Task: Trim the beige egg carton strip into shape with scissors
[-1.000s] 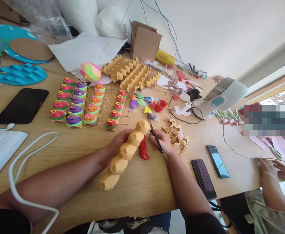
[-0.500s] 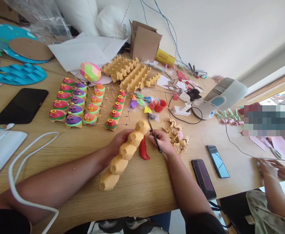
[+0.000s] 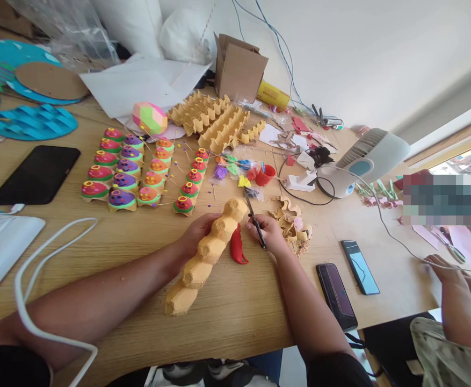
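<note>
A strip of tan egg carton (image 3: 210,247), its cups facing up and its edges rough, is held slantwise above the table. My left hand (image 3: 198,232) grips it from the left side, with the fingers partly hidden behind the strip. My right hand (image 3: 270,235) is closed round a slim black-handled knife (image 3: 258,228), whose narrow blade points away from me near the strip's far end. Beneath, between the strip and my right hand, lies a curved red object (image 3: 238,247) that I cannot identify. Torn carton scraps (image 3: 294,226) and crumbs lie just right of my right hand.
Rows of painted carton caterpillars (image 3: 122,199) stand at the left, behind my hands. Egg trays (image 3: 223,129), a red cup (image 3: 265,174) and a white fan (image 3: 364,161) are farther back. Phones (image 3: 335,295) lie right of my arm. Another person's hand (image 3: 447,269) rests at far right.
The knife in my right hand has shifted slightly and more of its blade shows. The strip stays nearly in place. The other person's hands have come down flatter on the table.
</note>
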Demonstrator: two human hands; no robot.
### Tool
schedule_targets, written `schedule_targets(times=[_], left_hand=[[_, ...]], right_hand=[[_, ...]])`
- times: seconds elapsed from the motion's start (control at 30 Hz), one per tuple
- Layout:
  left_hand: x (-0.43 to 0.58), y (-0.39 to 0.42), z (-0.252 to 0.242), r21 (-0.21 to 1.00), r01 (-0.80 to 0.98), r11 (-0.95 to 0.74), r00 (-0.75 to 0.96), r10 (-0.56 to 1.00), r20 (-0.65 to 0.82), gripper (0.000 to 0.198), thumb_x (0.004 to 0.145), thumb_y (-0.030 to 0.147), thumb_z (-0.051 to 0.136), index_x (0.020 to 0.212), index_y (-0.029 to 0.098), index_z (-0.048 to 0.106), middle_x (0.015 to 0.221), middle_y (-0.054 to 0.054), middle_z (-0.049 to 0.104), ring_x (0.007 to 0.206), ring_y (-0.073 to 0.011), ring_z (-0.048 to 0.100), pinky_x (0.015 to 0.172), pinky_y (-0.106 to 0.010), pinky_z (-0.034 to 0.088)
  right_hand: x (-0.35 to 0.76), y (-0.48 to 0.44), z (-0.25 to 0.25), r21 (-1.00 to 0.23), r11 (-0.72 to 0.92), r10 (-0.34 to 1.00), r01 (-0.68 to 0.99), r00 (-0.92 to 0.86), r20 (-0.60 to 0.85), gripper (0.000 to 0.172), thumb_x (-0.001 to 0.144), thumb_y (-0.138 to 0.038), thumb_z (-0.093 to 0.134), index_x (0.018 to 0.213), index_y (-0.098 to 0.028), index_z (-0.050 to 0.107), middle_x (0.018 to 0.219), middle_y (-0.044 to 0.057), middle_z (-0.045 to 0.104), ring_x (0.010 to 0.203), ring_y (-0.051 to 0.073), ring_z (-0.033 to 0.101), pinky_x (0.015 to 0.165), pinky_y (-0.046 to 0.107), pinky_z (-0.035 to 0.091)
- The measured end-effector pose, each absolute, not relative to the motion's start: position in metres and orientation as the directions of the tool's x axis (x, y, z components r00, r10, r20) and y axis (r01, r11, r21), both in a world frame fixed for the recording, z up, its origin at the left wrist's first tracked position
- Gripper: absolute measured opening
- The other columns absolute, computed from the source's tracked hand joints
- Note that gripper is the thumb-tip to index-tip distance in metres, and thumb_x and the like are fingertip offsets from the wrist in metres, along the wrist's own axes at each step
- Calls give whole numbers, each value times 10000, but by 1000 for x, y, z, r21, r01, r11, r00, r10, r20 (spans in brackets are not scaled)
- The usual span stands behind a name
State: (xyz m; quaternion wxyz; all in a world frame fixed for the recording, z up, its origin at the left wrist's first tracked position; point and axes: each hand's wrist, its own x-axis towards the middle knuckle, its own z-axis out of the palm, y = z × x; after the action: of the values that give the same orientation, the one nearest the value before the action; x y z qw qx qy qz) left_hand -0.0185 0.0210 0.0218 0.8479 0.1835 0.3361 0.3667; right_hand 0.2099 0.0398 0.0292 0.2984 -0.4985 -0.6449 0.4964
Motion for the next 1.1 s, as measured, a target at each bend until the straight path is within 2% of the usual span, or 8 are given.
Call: schedule_targets(times=[0.17, 0.37, 0.53, 0.67, 0.83, 0.97, 1.03, 1.1], left_hand=[[-19, 21, 19, 548, -516, 658, 483, 752, -448, 238, 848, 431, 660, 747, 216, 649, 619, -19, 633, 500, -141, 568, 509, -246, 454], [-21, 22, 18, 529, -513, 676, 484, 737, -472, 224, 873, 425, 629, 796, 223, 688, 625, -22, 656, 508, -151, 585, 518, -251, 457], [-19, 22, 20, 542, -527, 655, 478, 756, -448, 195, 852, 410, 680, 800, 223, 695, 646, -30, 671, 571, -176, 622, 550, -262, 474], [-18, 21, 18, 540, -508, 670, 526, 739, -422, 231, 815, 449, 753, 829, 223, 711, 663, -25, 683, 552, -161, 604, 521, -240, 460], [-19, 20, 2, 555, -508, 658, 567, 741, -360, 288, 834, 516, 769, 866, 231, 748, 680, -20, 685, 546, -150, 601, 531, -239, 461], [-14, 17, -8, 618, -451, 644, 601, 731, -324, 333, 880, 554, 715, 969, 242, 789, 753, -53, 728, 672, -219, 691, 628, -298, 500], [-8, 15, -8, 665, -432, 609, 610, 740, -282, 370, 865, 558, 725, 1095, 279, 800, 814, -67, 759, 797, -276, 731, 704, -346, 530], [-4, 13, -7, 687, -435, 582, 639, 737, -220, 375, 886, 517, 716, 1193, 312, 787, 893, -76, 789, 910, -308, 745, 760, -374, 545]], right_hand=[[209, 40, 30, -921, 64, 952, 383, -301, -59, 435, 813, -600, 733, 690, -220, 560, 616, -39, 414, 587, 128, 359, 538, 265, 272], [207, 37, 32, -912, 141, 955, 385, -296, 23, 363, 838, -572, 714, 849, -219, 634, 785, 4, 594, 748, 182, 528, 693, 296, 430], [208, 40, 29, -917, 151, 966, 368, -251, 59, 365, 860, -569, 713, 879, -212, 641, 826, 7, 611, 767, 182, 539, 732, 306, 436], [211, 41, 29, -926, 158, 941, 343, -336, 36, 429, 849, -625, 728, 821, -207, 634, 771, -3, 582, 749, 176, 523, 708, 297, 423], [214, 40, 27, -973, 100, 909, 207, -416, 5, 514, 865, -694, 699, 720, -219, 563, 692, -9, 521, 665, 154, 469, 631, 286, 398], [213, 41, 21, -999, -6, 946, -32, -325, 5, 537, 832, -754, 691, 826, -223, 610, 737, 1, 552, 663, 155, 489, 618, 288, 426], [213, 43, 19, -982, -75, 949, -171, -314, -18, 539, 741, -718, 792, 883, -225, 627, 791, 0, 567, 699, 156, 520, 635, 280, 452], [213, 44, 17, -962, -142, 932, -231, -358, -51, 505, 697, -633, 859, 883, -221, 635, 803, -4, 566, 712, 150, 532, 645, 270, 459]])
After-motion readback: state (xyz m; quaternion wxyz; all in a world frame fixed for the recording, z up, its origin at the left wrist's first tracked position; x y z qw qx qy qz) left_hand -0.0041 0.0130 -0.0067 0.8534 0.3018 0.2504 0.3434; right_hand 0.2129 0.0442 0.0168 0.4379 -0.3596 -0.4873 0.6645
